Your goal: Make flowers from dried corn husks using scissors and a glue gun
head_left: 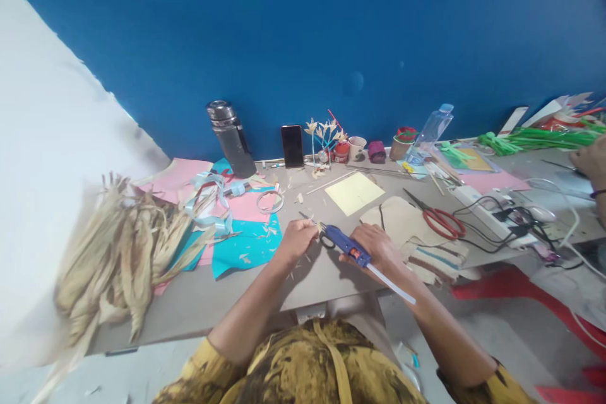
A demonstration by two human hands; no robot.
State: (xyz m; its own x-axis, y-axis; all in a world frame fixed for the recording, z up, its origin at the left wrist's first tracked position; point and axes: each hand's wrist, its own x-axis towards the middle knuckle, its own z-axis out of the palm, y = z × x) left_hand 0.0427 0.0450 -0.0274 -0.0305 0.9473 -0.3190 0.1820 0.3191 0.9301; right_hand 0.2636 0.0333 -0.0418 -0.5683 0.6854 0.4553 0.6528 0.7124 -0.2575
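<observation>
My right hand [375, 245] is wrapped round a blue glue gun [348, 245], with a white glue stick [392, 284] sticking out of its rear. The gun's nozzle points left, close to my left hand [299, 237]. The fingers of my left hand are pinched together on a small pale piece [318, 226], too small to make out well. Black-handled scissors [326, 240] lie on the table between the hands, partly behind the gun. Beyond them lies a pale yellow sheet [355, 193].
Dried husks [127, 259] cover the table's left end. A flask [231, 139], a phone [292, 146] and husk flowers [324, 134] stand by the wall. Red-handled scissors [444, 223] and a power strip [492, 214] with cables lie right. Another person's hand [591, 161] is at far right.
</observation>
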